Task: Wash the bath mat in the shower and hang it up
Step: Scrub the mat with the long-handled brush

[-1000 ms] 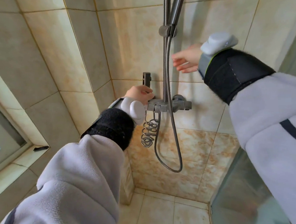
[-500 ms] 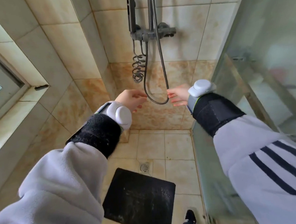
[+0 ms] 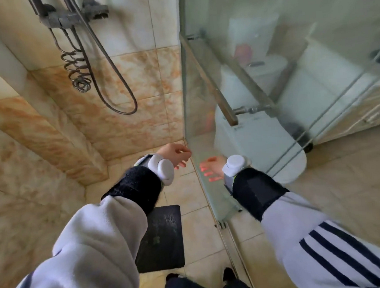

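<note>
- Writing: one small mark on the toilet tank (image 3: 239,127), seen through the glass, too blurred to read.
- Bath mat (image 3: 163,239): dark, rectangular, flat on the tiled shower floor (image 3: 194,228) at the near side. Left part hidden under the left sleeve (image 3: 97,249).
- Left hand (image 3: 174,154): fingers loosely curled, nothing held. Raised above the floor, farther away than the mat and well apart from it.
- Right hand (image 3: 211,168): fingers relaxed and slightly spread, nothing held. Positioned at the lower part of the glass panel (image 3: 203,80); contact with the glass not determinable. Mat to the near left of this hand, well apart.
- Wrists: a white device on a black strap at each, left device (image 3: 161,170) and right device (image 3: 236,165).
- Far wall: grey mixer valve (image 3: 72,16) at the top, looped shower hose (image 3: 113,66) hanging below it, coiled hose (image 3: 77,70) just to its left.
- Glass panel: metal bar handle (image 3: 212,84) slanting across it, toilet visible through it on the right.
- Near edge: dark shoes (image 3: 228,274) on the tiles, one just beside the mat's near edge.
</note>
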Available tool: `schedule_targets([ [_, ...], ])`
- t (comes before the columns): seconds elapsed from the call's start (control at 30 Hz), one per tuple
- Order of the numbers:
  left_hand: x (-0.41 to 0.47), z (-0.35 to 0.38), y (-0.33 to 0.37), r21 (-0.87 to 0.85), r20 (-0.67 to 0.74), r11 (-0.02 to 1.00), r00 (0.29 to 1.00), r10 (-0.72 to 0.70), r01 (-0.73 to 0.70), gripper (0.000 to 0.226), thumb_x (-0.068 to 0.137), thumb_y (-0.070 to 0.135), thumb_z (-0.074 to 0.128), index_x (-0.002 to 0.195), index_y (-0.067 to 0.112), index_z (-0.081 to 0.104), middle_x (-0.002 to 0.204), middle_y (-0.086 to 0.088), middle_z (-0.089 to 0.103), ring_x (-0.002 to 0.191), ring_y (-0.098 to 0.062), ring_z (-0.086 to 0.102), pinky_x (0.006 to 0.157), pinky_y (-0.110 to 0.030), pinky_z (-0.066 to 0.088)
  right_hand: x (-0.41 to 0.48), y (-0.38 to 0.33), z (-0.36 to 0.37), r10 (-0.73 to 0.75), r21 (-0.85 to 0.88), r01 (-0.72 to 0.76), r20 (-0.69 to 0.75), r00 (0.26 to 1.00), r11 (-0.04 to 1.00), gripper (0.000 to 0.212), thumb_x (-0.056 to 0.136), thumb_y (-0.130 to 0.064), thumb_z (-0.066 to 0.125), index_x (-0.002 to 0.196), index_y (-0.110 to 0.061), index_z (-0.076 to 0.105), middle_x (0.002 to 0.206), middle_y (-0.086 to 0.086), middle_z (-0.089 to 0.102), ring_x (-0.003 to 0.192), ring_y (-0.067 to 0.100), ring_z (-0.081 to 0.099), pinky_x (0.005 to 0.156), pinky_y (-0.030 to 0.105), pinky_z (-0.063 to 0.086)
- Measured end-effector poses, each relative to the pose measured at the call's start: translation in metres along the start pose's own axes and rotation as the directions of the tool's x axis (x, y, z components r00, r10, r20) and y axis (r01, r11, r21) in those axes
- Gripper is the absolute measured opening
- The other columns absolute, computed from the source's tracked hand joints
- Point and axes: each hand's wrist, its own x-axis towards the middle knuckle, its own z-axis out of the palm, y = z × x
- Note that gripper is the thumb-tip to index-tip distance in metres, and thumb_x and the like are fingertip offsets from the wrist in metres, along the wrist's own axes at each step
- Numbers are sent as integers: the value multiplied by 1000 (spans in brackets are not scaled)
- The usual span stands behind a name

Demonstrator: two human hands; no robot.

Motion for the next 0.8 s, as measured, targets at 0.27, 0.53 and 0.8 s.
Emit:
schedule_targets([
  [0.27,3,111,52,6,105,999,994,-39,39,29,95,16,52,120,1,59,76,3,57,61,-7,58,58,-19,45,-41,117,-94,134,-175,-113,108,985,978,9,94,-16,55,103,-14,53,78,-5,58,63,8,57,49,17,50],
  [0.53,7,199,64,60,137,993,985,-108,100,30,96,17,51,120,2,58,94,-6,60,67,-10,58,62,-21,47,-28,141,-192,192,130,-194,27,981,972,19,92,-2,55,76,-11,56,73,6,56,58,15,54,48,20,48],
  [0.8,-5,205,39,-2,-4,973,973,-230,230,27,96,19,50,119,7,60,98,-4,61,85,-19,63,88,-36,54,37,137,-191,137,264,-172,143,980,949,27,98,-2,43,76,-17,48,54,5,61,48,16,54,46,22,46],
])
